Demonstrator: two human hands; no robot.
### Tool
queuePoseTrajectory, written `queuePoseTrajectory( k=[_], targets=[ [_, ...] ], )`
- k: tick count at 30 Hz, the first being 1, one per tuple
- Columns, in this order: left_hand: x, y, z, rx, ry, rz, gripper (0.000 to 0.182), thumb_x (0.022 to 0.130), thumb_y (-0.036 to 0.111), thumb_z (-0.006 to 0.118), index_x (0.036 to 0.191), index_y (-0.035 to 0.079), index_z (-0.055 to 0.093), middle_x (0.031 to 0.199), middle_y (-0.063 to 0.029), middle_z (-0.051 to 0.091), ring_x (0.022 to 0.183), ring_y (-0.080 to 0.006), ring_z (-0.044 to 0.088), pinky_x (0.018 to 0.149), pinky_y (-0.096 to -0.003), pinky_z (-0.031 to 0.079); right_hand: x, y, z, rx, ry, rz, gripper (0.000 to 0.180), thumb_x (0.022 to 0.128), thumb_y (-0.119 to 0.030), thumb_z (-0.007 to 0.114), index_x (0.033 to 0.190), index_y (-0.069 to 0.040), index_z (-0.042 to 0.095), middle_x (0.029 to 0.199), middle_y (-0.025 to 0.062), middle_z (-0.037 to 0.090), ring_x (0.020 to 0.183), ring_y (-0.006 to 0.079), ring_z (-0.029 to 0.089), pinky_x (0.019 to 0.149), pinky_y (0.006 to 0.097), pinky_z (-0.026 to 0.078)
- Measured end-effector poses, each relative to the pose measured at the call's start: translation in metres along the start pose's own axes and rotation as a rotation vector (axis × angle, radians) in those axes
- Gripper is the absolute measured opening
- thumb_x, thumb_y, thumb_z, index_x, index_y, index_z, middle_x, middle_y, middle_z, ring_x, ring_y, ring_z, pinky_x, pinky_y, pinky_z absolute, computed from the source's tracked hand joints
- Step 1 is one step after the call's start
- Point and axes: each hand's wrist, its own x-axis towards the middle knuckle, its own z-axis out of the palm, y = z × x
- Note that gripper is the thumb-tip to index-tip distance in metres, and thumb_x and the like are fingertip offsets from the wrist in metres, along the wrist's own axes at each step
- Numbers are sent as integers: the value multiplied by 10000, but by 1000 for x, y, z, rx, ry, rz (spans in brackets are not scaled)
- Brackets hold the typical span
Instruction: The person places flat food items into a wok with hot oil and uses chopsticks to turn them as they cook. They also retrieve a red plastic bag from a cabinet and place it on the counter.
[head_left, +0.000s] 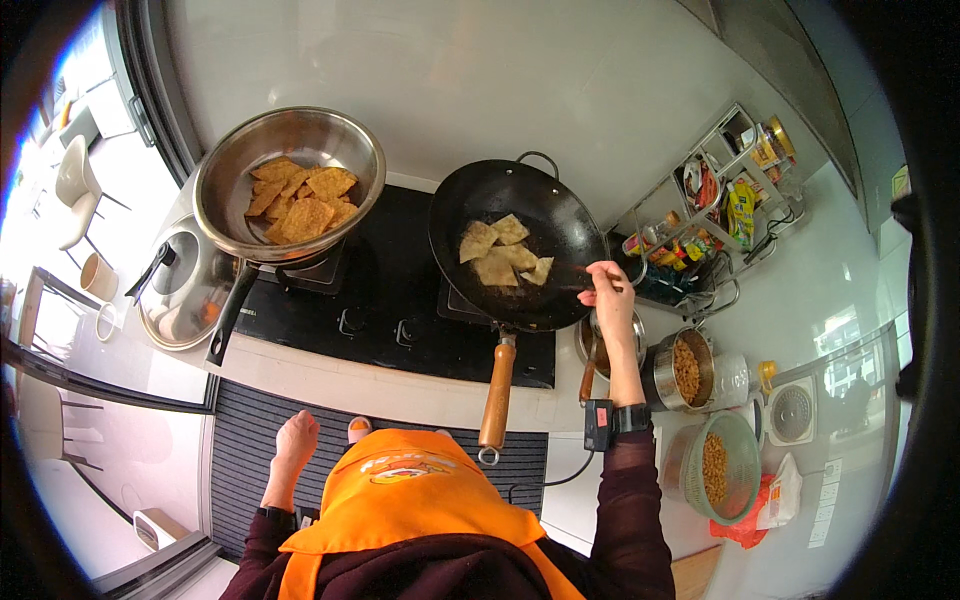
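Note:
My right hand (609, 289) is at the right rim of a black wok (559, 225), its fingers closed on thin dark sticks that look like chopsticks, reaching over the wok. Several pale flat pieces of food (499, 262) lie in the wok. The wok's wooden handle (499, 397) points towards me. My left hand (298, 435) hangs loosely curled in front of the counter, touching nothing; whether its fingers are fully closed is unclear. To the left, a large steel bowl (352, 142) of browned, crisp pieces (306, 210) sits on a pan with a black handle (232, 315).
A glass lid (176, 285) lies left of the black cooktop (375, 300). At the right stand a rack (705, 217) of bottles and packets, a steel pot (664, 375) and a green basket (739, 465), both holding small brown food. A small pan sits beside the wok.

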Motion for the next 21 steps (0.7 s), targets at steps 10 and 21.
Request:
queuePoseTrajectory(
  k=[10, 21],
  targets=[
    [6, -3, 0, -14, 30, 51, 171, 790, 201, 546, 816, 34, 525, 770, -160, 600, 742, -337, 585, 643, -421, 467, 0, 30, -6, 355, 163, -15, 167, 863, -159, 503, 858, -3, 563, 791, 68, 584, 635, 155, 610, 602, 253, 510],
    [10, -5, 3, 19, 11, 89, 173, 796, 206, 542, 825, 37, 525, 778, -162, 601, 742, -343, 583, 634, -430, 464, -4, 8, -7, 170, 85, 82, 222, 887, -204, 479, 943, -5, 559, 805, 63, 546, 661, 146, 601, 607, 245, 505]
  ],
)
